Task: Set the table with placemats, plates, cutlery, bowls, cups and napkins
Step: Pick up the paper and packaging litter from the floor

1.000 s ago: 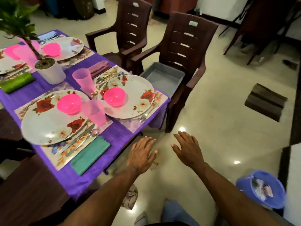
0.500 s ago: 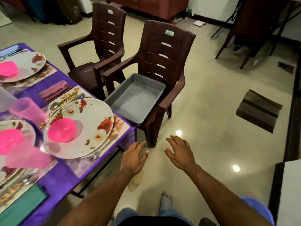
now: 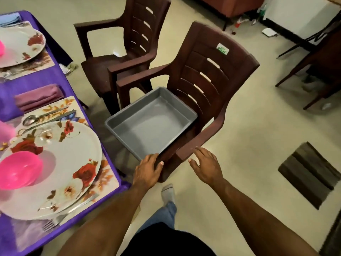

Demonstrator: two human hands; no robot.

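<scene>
A floral plate lies on a floral placemat on the purple-covered table, with a pink bowl on it. A fork lies at its near side, and a spoon and knife at its far side. A folded purple napkin sits beyond them. A second floral plate is farther back. My left hand touches the front of a brown chair at the corner of an empty grey tray. My right hand, fingers spread, reaches the chair's armrest end.
A second brown chair stands behind the first, close to the table. A dark block lies on the floor at the right, and dark furniture legs stand at the far right. My own leg and sock are below.
The view has swung right and closer to the chair with the tray. Both hands have come forward from over the floor to the chair's front and armrest.
</scene>
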